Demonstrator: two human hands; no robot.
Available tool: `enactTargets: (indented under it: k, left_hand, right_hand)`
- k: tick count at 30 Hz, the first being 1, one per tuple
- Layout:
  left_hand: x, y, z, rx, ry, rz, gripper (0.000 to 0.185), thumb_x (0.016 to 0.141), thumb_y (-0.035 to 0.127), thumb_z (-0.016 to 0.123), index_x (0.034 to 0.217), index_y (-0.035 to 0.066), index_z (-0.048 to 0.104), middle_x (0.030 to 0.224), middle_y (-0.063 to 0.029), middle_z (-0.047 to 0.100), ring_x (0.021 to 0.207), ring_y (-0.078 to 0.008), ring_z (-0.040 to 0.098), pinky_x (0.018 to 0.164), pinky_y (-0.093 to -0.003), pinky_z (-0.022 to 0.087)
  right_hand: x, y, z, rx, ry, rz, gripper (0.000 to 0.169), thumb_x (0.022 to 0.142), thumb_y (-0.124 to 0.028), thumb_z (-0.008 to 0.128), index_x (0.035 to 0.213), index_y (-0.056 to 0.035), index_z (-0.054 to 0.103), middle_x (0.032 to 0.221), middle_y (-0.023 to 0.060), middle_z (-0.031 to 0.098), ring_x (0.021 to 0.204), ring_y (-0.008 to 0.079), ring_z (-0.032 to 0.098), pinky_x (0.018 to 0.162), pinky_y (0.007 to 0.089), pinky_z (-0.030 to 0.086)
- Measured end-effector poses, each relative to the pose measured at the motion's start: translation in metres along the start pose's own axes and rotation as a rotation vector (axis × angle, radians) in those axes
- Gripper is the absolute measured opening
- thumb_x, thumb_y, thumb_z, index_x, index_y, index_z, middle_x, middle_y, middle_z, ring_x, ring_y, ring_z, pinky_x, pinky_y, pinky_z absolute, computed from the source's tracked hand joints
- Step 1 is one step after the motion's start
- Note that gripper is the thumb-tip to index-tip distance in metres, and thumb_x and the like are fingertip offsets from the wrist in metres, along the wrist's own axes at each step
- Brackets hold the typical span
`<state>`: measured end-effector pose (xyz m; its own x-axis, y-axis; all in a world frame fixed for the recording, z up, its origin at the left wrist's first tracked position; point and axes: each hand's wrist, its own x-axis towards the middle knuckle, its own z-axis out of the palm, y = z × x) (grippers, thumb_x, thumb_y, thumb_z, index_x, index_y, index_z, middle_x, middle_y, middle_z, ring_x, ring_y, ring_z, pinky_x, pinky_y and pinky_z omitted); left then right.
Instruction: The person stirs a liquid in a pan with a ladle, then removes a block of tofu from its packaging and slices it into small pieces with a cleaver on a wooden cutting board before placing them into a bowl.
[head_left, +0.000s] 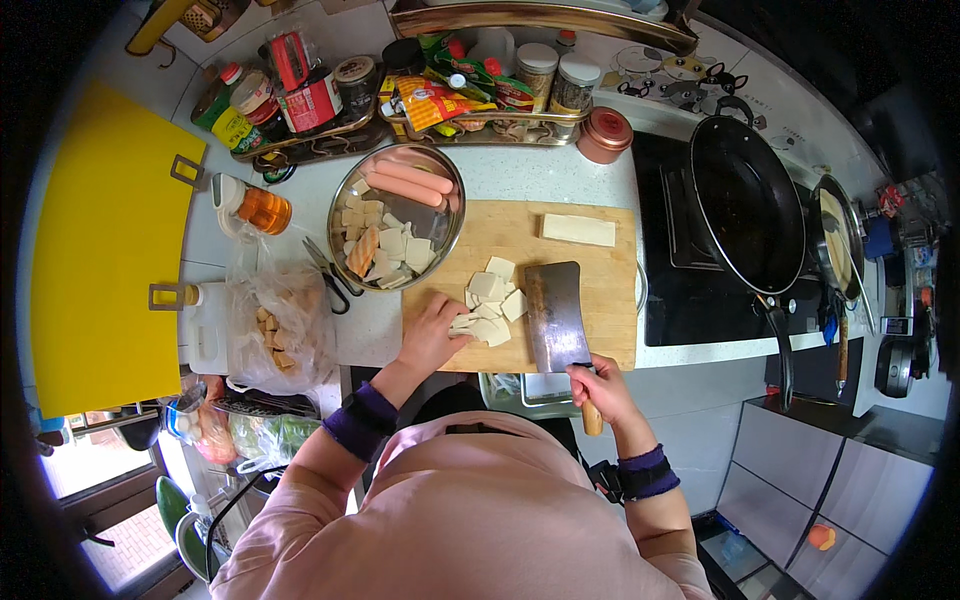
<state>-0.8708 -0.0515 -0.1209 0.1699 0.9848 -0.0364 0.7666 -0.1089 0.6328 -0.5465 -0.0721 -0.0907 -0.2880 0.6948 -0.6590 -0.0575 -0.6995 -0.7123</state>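
Observation:
My right hand grips the wooden handle of a cleaver, whose broad blade lies over the wooden cutting board. Thin pale slices, perhaps of tofu or fish cake, are heaped left of the blade. The fingertips of my left hand touch the heap's left edge; whether they pinch any slices is hidden. An uncut pale block rests at the board's far right. Overlapping the board's far left corner, a steel bowl holds two pink sausages, small cubes and more pale slices.
Scissors lie left of the bowl, beside a plastic bag of brown cubes. An oil bottle stands behind them. On the right, a wok sits on the black cooktop. Racked jars and a lidded copper-coloured tin line the back.

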Motion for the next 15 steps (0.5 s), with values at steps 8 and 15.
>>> enactTargets:
  k: [8, 15]
  left_hand:
    - [0.004, 0.000, -0.021, -0.414, -0.011, -0.293, 0.035, 0.077, 0.009, 0.082, 0.103, 0.002, 0.058, 0.097, -0.0078, 0.067, 0.086, -0.0130, 0.064, 0.077, -0.0284, 0.052]
    - [0.029, -0.037, -0.069, -0.570, 0.310, -0.254, 0.034, 0.079, 0.008, 0.079, 0.107, 0.003, 0.060, 0.092, -0.0071, 0.070, 0.085, -0.0146, 0.067, 0.076, -0.0287, 0.052]
  right_hand:
    - [0.009, -0.005, 0.007, 0.019, -0.014, -0.024, 0.012, 0.091, -0.011, 0.065, 0.084, -0.0025, 0.060, 0.063, 0.0022, 0.056, 0.050, 0.0104, 0.052, 0.048, 0.0259, 0.046]
    - [0.019, -0.006, 0.013, 0.017, -0.013, -0.012, 0.012, 0.092, -0.010, 0.064, 0.084, -0.0030, 0.060, 0.062, 0.0018, 0.056, 0.049, 0.0102, 0.051, 0.048, 0.0263, 0.046]
